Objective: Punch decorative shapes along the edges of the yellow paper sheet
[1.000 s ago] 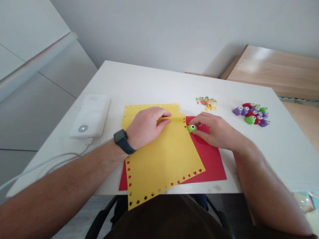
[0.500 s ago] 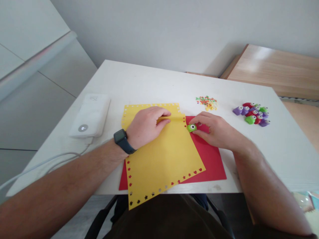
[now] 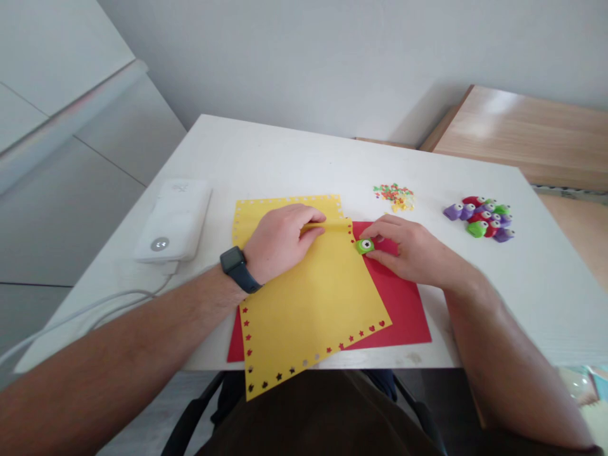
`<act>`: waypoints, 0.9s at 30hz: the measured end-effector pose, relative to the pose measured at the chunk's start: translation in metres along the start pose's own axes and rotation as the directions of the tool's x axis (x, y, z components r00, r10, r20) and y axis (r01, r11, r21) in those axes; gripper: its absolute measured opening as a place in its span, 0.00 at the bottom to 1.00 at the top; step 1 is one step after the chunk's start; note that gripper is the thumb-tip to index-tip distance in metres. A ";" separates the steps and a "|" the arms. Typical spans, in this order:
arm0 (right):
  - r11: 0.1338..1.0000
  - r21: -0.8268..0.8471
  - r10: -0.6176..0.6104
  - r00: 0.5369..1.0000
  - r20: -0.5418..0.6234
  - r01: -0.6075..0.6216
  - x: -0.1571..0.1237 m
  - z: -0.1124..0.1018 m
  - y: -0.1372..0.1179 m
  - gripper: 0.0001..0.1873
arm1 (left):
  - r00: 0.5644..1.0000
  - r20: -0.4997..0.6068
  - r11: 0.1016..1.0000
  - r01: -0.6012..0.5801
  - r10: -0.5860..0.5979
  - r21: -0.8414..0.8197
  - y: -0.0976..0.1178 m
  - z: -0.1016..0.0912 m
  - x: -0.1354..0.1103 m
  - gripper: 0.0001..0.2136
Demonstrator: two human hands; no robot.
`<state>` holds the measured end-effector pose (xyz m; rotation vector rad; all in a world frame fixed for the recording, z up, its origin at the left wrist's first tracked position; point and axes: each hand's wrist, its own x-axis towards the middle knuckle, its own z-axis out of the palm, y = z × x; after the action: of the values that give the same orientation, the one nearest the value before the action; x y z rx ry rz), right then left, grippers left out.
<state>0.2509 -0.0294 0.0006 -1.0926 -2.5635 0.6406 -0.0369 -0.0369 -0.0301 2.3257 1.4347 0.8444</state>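
A yellow sheet of paper [image 3: 327, 285] with star and heart holes along its edges lies over a red sheet [image 3: 399, 310]. My left hand [image 3: 285, 237], with a dark watch at the wrist, pinches a raised fold in the yellow paper. Between the thumb and fingers of my right hand [image 3: 403, 247] is a small green craft punch [image 3: 365, 246] with a star mark on top. The punch sits at the yellow sheet's right edge, just below a few punched holes. Whether the paper is inside its slot, I cannot tell.
Tiny coloured paper cut-outs [image 3: 395, 195] lie in a pile behind my right hand. Several purple, red and green punches [image 3: 482, 216] stand grouped at the right. On the left is a white power bank [image 3: 175, 221] with a cable [image 3: 118, 296] running off the desk [image 3: 285, 152].
Both hands keep their grips in nearly the same place. The green punch has shifted very slightly down along the yellow sheet's edge.
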 end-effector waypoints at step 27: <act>0.998 -0.014 0.055 0.998 0.041 -0.055 -0.001 -0.001 -0.009 0.11 | 0.997 0.073 0.997 -0.041 0.036 0.069 -0.003 0.006 0.000 0.12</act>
<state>0.2462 -0.0350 0.0059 -1.1699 -2.5840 0.6676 -0.0348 -0.0349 -0.0364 2.4164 1.4159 0.7238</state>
